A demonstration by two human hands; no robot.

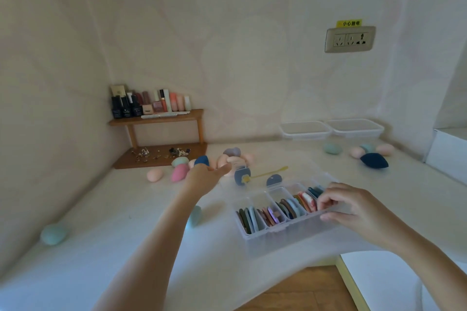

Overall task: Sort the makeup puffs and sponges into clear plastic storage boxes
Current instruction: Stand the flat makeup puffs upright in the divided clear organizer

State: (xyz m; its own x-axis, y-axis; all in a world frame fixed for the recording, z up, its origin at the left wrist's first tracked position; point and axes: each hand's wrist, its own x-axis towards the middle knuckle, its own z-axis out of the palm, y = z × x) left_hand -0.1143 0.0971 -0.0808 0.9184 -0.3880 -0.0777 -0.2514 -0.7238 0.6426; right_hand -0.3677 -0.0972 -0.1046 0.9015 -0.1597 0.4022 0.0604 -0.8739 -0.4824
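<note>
Shelf: wooden corner shelf point(156, 118) carrying bottles, behind the sponge pile point(235, 160).
Tubs: two clear tubs point(305, 130) against the wall.
Box: divided box point(278, 232) near the edge, flat puffs point(267, 214) upright inside.
Left hand: left hand point(204, 179) stretched toward the pile, fingers straight, holding nothing.
Right hand: right hand point(348, 207) pinches the box's near wall, thumb outside.
Counter: white counter point(126, 222); wall socket point(350, 39) above.

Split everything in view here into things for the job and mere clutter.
Job: divided box, flat puffs, egg sponges, navy sponge, two empty boxes.
Clutter: bottles, wooden shelf, jewellery, wall socket.
</note>
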